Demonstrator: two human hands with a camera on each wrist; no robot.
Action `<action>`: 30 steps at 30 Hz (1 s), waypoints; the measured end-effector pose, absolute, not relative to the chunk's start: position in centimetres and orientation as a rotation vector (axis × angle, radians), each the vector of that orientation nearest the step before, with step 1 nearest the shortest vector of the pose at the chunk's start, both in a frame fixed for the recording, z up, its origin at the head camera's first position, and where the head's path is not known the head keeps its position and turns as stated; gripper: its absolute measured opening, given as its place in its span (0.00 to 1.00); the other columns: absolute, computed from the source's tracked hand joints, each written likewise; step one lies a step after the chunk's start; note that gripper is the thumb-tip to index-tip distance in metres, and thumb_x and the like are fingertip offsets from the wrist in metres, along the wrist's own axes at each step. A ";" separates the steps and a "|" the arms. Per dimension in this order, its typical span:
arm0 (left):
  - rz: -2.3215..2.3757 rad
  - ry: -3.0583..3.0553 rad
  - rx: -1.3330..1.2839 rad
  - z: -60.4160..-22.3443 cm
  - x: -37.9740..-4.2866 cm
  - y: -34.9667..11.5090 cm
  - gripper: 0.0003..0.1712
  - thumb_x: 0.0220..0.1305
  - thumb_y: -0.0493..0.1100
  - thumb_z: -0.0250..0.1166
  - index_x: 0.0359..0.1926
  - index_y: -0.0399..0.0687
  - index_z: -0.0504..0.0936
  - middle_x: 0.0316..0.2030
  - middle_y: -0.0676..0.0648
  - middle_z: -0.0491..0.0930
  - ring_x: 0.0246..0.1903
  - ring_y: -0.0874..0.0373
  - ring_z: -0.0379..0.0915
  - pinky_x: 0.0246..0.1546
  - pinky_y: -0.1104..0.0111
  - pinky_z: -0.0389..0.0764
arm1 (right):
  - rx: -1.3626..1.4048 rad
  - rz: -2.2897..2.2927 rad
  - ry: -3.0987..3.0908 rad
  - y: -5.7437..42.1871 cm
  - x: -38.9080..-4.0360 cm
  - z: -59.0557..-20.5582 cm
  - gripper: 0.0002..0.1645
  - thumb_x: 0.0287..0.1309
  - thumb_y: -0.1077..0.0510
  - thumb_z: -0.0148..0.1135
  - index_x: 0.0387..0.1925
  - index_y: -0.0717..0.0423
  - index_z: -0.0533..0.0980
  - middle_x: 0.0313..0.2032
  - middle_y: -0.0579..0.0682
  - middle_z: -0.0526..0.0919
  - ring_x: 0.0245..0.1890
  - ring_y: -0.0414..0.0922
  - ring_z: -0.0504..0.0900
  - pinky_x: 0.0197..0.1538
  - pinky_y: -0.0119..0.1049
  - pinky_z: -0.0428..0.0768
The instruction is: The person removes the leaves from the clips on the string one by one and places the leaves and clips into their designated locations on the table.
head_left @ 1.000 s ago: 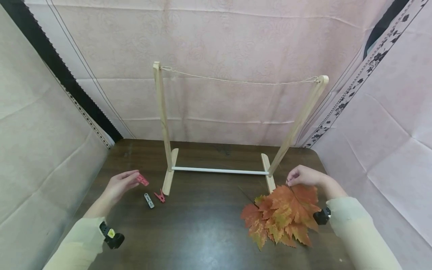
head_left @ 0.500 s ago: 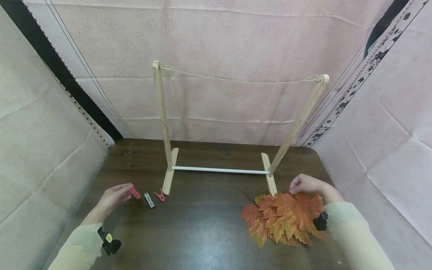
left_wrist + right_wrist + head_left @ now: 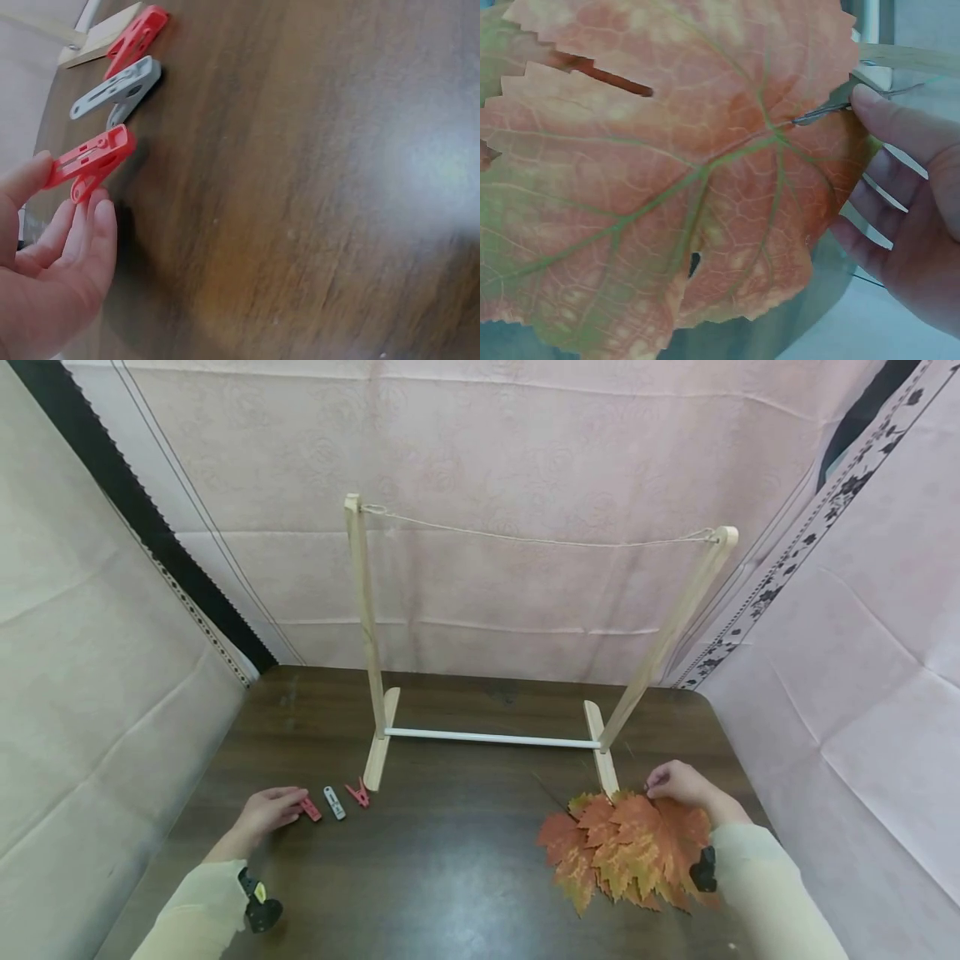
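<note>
Near the table's left side, my left hand (image 3: pixel 266 812) pinches a red clothespin (image 3: pixel 91 157), thumb on one handle and fingertips under the other. Just past it a grey clothespin (image 3: pixel 334 802) lies on the table, followed by a second red clothespin (image 3: pixel 358 792) by the rack's left foot. On the right, my right hand (image 3: pixel 678 783) pinches the thin stem (image 3: pixel 821 114) of an orange maple leaf (image 3: pixel 660 165) between thumb and fingers. That leaf overlaps a pile of orange and yellow leaves (image 3: pixel 607 852) at the rack's right foot.
A wooden rack stands mid-table, its left post (image 3: pixel 363 618) and right post (image 3: pixel 667 639) joined by a string (image 3: pixel 525 539) on top and a white rod (image 3: pixel 487 738) below. Cloth curtains (image 3: pixel 480 593) enclose the brown table (image 3: pixel 420 877) at the back and sides.
My left hand has come down toward the table with the red clothespin, close beside the grey one. My right hand has lowered slightly, and the leaf it pinches has settled against the pile.
</note>
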State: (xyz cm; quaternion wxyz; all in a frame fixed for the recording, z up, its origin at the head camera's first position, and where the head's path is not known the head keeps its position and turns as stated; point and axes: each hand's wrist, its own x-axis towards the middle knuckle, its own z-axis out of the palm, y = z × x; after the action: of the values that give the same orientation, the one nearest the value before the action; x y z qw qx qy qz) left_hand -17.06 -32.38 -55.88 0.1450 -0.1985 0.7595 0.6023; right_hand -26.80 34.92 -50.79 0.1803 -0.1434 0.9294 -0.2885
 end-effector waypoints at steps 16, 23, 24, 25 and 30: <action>1.656 2.325 -0.722 -55.8 -17.0 -31.2 0.27 0.65 0.42 0.58 0.54 0.21 0.65 0.31 0.49 0.79 0.27 0.69 0.73 0.29 0.77 0.79 | -0.318 -0.721 2.720 34.7 -26.4 -52.5 0.08 0.49 0.64 0.66 0.31 0.65 0.80 0.30 0.55 0.83 0.28 0.42 0.77 0.31 0.36 0.77; 1.555 2.380 -0.737 -55.6 -17.1 -31.5 0.31 0.65 0.47 0.58 0.57 0.24 0.65 0.46 0.33 0.75 0.38 0.58 0.75 0.39 0.69 0.83 | -0.263 -0.735 2.729 34.7 -26.3 -52.1 0.10 0.51 0.63 0.64 0.35 0.67 0.79 0.32 0.57 0.83 0.33 0.47 0.80 0.34 0.41 0.79; 1.544 2.388 -0.734 -55.5 -17.1 -31.6 0.31 0.66 0.48 0.57 0.57 0.25 0.65 0.48 0.32 0.74 0.41 0.55 0.74 0.42 0.66 0.82 | -0.264 -0.736 2.731 34.7 -26.3 -51.9 0.10 0.51 0.64 0.63 0.35 0.67 0.78 0.32 0.57 0.83 0.33 0.48 0.80 0.34 0.42 0.79; 1.539 2.394 -0.729 -55.4 -17.2 -31.6 0.31 0.66 0.48 0.57 0.57 0.24 0.65 0.49 0.30 0.73 0.43 0.53 0.73 0.44 0.64 0.82 | -0.261 -0.740 2.729 34.7 -26.3 -51.7 0.10 0.52 0.64 0.62 0.36 0.68 0.78 0.32 0.58 0.83 0.33 0.49 0.80 0.34 0.42 0.80; 1.494 2.435 -0.696 -54.4 -17.5 -31.8 0.32 0.67 0.51 0.55 0.59 0.27 0.64 0.54 0.27 0.70 0.48 0.44 0.72 0.47 0.59 0.79 | -0.234 -0.765 2.729 34.6 -26.3 -50.5 0.10 0.56 0.62 0.59 0.36 0.68 0.78 0.34 0.59 0.82 0.34 0.49 0.80 0.36 0.43 0.80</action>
State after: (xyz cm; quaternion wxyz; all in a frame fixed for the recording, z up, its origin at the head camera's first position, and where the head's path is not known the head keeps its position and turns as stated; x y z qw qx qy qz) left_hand -17.54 -31.84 -54.37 0.1003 -0.2354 0.8240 0.5056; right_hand -26.29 34.56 -50.52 0.1482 -0.0812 0.9491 -0.2659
